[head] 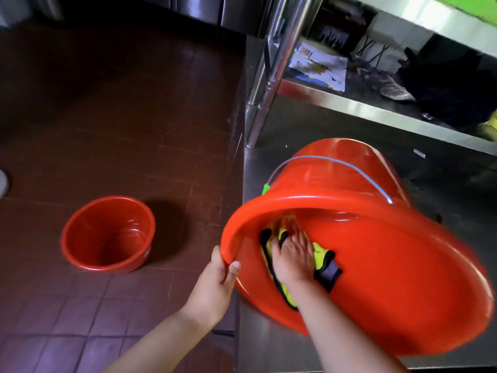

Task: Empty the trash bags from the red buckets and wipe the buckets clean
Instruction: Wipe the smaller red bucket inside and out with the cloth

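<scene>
left hand (215, 286) grips tilted bucket (376, 265) rim; right hand (291, 259) presses cloth (320, 255) inside

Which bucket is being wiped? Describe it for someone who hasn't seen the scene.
Start at the steel shelving unit on the right. In front of it, the large red bucket is tipped toward the camera. Unlike the smaller upright red bucket on the tiled floor, it has a wire handle and a yellow cloth inside.

No text, label, brand or number can be read. A printed sheet (320, 66) on the lower shelf (376, 111) carries coloured markings, too blurred to read. A small white mark on the small bucket (107, 235) is also illegible.
</scene>
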`<action>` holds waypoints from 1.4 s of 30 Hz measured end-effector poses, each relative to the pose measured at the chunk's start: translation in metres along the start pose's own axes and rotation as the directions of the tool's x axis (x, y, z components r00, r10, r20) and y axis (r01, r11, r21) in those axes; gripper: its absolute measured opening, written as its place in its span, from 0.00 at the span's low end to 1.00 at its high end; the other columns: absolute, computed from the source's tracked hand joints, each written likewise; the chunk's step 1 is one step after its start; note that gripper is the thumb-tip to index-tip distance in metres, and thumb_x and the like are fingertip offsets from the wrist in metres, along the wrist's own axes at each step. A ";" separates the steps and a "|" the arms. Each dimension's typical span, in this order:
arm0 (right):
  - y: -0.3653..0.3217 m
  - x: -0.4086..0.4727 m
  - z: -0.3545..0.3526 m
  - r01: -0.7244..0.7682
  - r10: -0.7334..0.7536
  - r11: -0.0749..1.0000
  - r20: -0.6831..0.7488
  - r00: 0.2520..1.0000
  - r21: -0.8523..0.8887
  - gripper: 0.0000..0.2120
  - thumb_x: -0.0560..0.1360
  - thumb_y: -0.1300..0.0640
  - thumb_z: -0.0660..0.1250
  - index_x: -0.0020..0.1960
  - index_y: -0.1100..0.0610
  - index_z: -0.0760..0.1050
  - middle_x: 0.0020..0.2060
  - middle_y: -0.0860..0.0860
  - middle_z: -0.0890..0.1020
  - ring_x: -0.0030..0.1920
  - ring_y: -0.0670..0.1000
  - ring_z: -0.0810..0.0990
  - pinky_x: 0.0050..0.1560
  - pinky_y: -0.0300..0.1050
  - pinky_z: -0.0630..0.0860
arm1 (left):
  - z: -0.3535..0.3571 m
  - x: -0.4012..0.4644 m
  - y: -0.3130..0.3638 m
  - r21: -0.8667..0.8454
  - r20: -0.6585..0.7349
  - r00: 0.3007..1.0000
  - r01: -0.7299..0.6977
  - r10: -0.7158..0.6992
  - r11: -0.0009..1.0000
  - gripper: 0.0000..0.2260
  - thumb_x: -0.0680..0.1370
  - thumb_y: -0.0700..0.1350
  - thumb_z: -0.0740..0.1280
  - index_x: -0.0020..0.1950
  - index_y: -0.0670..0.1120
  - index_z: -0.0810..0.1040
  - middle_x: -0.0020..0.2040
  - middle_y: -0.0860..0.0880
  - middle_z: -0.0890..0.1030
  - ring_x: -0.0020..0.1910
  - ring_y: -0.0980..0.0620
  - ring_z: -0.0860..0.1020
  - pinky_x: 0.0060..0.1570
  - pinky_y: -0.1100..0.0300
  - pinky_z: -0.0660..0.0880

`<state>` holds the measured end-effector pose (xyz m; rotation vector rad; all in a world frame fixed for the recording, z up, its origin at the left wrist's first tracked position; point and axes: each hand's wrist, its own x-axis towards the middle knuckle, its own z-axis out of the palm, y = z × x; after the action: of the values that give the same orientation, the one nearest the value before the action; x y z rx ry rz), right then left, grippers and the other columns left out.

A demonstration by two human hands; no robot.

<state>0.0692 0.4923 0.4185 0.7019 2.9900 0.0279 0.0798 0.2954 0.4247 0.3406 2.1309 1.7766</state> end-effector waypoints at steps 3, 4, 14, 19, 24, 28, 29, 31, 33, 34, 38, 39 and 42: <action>0.011 0.038 -0.002 -0.068 0.068 0.998 0.044 0.997 0.008 0.30 0.81 0.44 0.49 0.75 0.62 0.57 0.75 0.56 0.61 0.75 0.52 0.57 0.74 0.45 0.46 | -0.013 0.013 0.005 0.046 0.027 0.999 -0.029 0.027 0.999 0.12 0.75 0.64 0.54 0.54 0.59 0.66 0.49 0.55 0.78 0.48 0.64 0.75 0.52 0.64 0.72; 0.014 0.049 -0.002 -0.095 0.095 0.996 0.058 0.994 -0.005 0.29 0.81 0.44 0.50 0.74 0.63 0.60 0.74 0.57 0.63 0.74 0.53 0.58 0.74 0.46 0.47 | -0.016 0.017 0.007 0.075 0.038 0.999 -0.041 0.038 0.996 0.17 0.74 0.66 0.53 0.54 0.57 0.66 0.48 0.54 0.78 0.47 0.61 0.76 0.51 0.59 0.73; 0.017 0.084 -0.001 -0.082 0.082 0.997 0.047 0.995 -0.017 0.31 0.80 0.42 0.48 0.76 0.60 0.54 0.76 0.53 0.56 0.76 0.50 0.52 0.74 0.46 0.46 | -0.008 0.026 -0.007 -0.071 0.094 0.995 0.053 -0.046 0.996 0.09 0.80 0.46 0.59 0.57 0.43 0.64 0.51 0.39 0.77 0.53 0.38 0.76 0.57 0.38 0.73; 0.000 0.048 -0.001 -0.097 0.086 0.981 0.069 0.994 0.166 0.31 0.80 0.41 0.48 0.77 0.60 0.53 0.77 0.54 0.54 0.77 0.50 0.48 0.74 0.46 0.42 | 0.007 0.021 0.003 0.066 0.030 0.999 -0.046 0.045 0.997 0.11 0.77 0.54 0.57 0.51 0.48 0.63 0.39 0.52 0.73 0.38 0.56 0.73 0.48 0.51 0.74; -0.024 -0.041 -0.005 0.128 -0.133 0.970 0.012 0.991 0.205 0.41 0.72 0.34 0.39 0.77 0.59 0.49 0.77 0.54 0.49 0.77 0.51 0.47 0.74 0.44 0.40 | 0.009 0.023 0.003 0.032 -0.026 0.999 -0.025 0.026 0.999 0.07 0.80 0.43 0.61 0.55 0.43 0.64 0.42 0.52 0.74 0.39 0.61 0.72 0.50 0.50 0.73; -0.015 -0.049 -0.001 0.226 -0.227 0.956 -0.015 0.974 0.188 0.33 0.79 0.42 0.50 0.76 0.55 0.43 0.76 0.50 0.45 0.77 0.49 0.46 0.73 0.40 0.38 | 0.005 0.023 0.003 0.073 -0.009 0.997 -0.080 0.081 0.994 0.06 0.80 0.42 0.60 0.50 0.49 0.63 0.38 0.53 0.73 0.36 0.61 0.72 0.43 0.51 0.73; -0.010 -0.042 0.000 0.215 -0.219 0.958 -0.003 0.976 0.188 0.32 0.80 0.43 0.52 0.77 0.56 0.44 0.77 0.51 0.46 0.77 0.49 0.46 0.73 0.38 0.38 | 0.002 0.024 0.005 0.107 -0.006 0.993 -0.116 0.117 0.987 0.06 0.80 0.43 0.60 0.48 0.51 0.62 0.36 0.55 0.72 0.34 0.62 0.71 0.40 0.54 0.71; 0.003 -0.022 0.001 0.184 -0.190 0.970 0.019 0.982 0.156 0.32 0.80 0.44 0.53 0.77 0.58 0.47 0.77 0.52 0.48 0.77 0.49 0.47 0.73 0.39 0.40 | -0.008 0.026 0.011 0.148 0.009 0.984 -0.177 0.177 0.973 0.08 0.80 0.45 0.60 0.46 0.54 0.61 0.34 0.56 0.70 0.32 0.62 0.70 0.36 0.57 0.69; 0.015 -0.001 0.003 0.150 -0.154 0.982 0.028 0.988 0.119 0.31 0.80 0.45 0.53 0.77 0.59 0.49 0.77 0.53 0.50 0.76 0.50 0.49 0.74 0.41 0.43 | -0.020 0.029 0.019 0.197 0.038 0.973 -0.231 0.228 0.953 0.08 0.80 0.45 0.59 0.47 0.56 0.61 0.34 0.55 0.70 0.32 0.61 0.71 0.36 0.57 0.69; 0.021 0.010 0.003 0.134 -0.137 0.985 0.024 0.990 0.112 0.31 0.80 0.45 0.53 0.77 0.59 0.50 0.77 0.53 0.51 0.76 0.50 0.50 0.74 0.41 0.44 | -0.026 0.030 0.024 0.224 0.055 0.968 -0.251 0.245 0.942 0.08 0.80 0.46 0.59 0.47 0.56 0.61 0.35 0.55 0.71 0.33 0.61 0.71 0.38 0.57 0.70; 0.042 0.056 0.001 0.012 -0.018 0.996 0.068 0.998 0.090 0.33 0.79 0.42 0.51 0.76 0.62 0.53 0.76 0.55 0.57 0.76 0.53 0.54 0.74 0.44 0.48 | -0.038 0.039 0.040 0.244 0.099 0.944 -0.331 0.316 0.912 0.07 0.80 0.51 0.59 0.50 0.62 0.62 0.39 0.60 0.74 0.38 0.64 0.74 0.39 0.65 0.70; 0.045 0.064 0.002 -0.023 0.018 0.997 0.069 0.997 0.069 0.33 0.79 0.41 0.51 0.75 0.62 0.55 0.75 0.56 0.59 0.75 0.53 0.55 0.74 0.45 0.48 | -0.038 0.041 0.041 0.229 0.097 0.941 -0.337 0.323 0.913 0.05 0.79 0.54 0.58 0.51 0.63 0.63 0.40 0.61 0.74 0.40 0.63 0.74 0.40 0.67 0.70; 0.049 0.076 0.009 -0.065 0.063 0.997 0.042 0.997 0.043 0.35 0.78 0.39 0.49 0.75 0.63 0.56 0.75 0.56 0.60 0.75 0.53 0.55 0.74 0.46 0.47 | -0.031 0.040 0.024 0.115 0.011 0.964 -0.265 0.265 0.957 0.07 0.79 0.54 0.59 0.56 0.58 0.67 0.46 0.59 0.77 0.46 0.59 0.77 0.48 0.64 0.73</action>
<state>0.0236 0.5696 0.4059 0.7936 2.9373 -0.0494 0.0298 0.2882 0.4491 0.6823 2.2870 1.7946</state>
